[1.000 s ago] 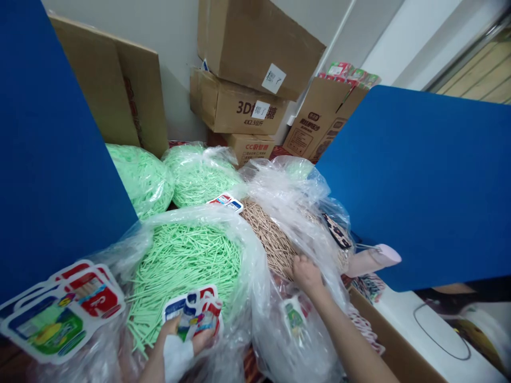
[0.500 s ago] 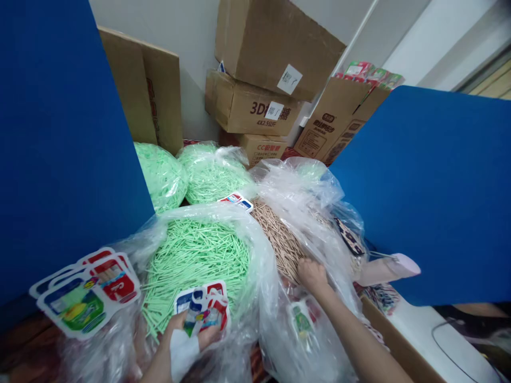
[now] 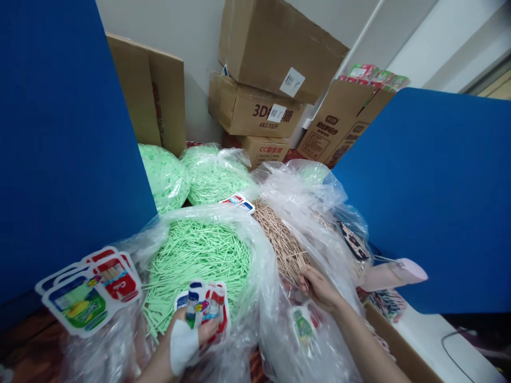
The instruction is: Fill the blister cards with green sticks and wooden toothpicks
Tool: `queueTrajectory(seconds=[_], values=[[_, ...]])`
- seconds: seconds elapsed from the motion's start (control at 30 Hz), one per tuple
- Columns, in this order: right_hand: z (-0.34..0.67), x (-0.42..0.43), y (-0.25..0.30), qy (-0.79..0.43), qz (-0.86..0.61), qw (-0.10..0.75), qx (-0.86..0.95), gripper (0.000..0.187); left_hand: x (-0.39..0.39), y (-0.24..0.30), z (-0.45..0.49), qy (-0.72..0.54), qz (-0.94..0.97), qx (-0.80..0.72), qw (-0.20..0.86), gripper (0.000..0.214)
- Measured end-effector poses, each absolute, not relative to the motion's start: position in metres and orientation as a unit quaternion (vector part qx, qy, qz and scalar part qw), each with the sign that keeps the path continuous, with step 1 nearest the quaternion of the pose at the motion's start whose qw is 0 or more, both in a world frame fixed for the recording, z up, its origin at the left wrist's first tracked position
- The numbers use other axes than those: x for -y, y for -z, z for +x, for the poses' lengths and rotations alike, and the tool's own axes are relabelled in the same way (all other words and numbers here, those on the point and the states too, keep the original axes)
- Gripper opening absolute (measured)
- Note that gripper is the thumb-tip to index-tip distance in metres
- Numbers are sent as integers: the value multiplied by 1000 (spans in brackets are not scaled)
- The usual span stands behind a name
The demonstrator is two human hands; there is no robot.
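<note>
My left hand (image 3: 203, 331), with a white wrap around its palm, is closed on a few red-and-blue printed packets (image 3: 217, 298) with a lemon picture. It is over the near edge of an open plastic bag of thin green sticks (image 3: 199, 260). To the right, my right hand (image 3: 319, 287) pinches the ends of some thin brown sticks (image 3: 285, 247) at the near side of their open bag. The fingertips are partly turned away, so how many sticks they hold is hidden. A clear plastic sheet (image 3: 259, 276) bunches up between the two heaps.
More printed packets (image 3: 93, 292) lie in a fanned pile at the left. Tied bags of green sticks (image 3: 217, 175) sit behind. Cardboard boxes (image 3: 259, 103) are stacked at the wall. Blue panels (image 3: 431, 197) stand on both sides. A pinkish cylinder (image 3: 395, 274) lies at the right.
My right hand has turned and drawn slightly back, its fingers now showing around the ends of brown sticks. The packets in my left hand have tilted a little.
</note>
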State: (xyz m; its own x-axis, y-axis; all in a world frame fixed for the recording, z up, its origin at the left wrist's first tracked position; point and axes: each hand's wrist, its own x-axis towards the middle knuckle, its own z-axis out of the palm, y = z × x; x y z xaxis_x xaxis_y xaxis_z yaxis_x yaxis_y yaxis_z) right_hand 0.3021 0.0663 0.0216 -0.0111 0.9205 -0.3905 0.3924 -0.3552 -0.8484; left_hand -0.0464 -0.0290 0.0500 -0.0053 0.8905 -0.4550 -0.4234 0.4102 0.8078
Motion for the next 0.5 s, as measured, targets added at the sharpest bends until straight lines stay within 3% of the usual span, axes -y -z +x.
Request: queueTrajectory(seconds=[0.17, 0.33, 0.5], values=[[275, -54, -38, -677, -505, 358, 398, 42, 12, -71, -35, -513, 166, -388, 747, 39], [246, -47, -55, -766, -402, 301, 401, 36, -22, -93, -12, -520, 197, -283, 782, 55], [232, -49, -64, -753, -362, 251, 488, 29, -52, -99, 31, -493, 174, -207, 827, 51]])
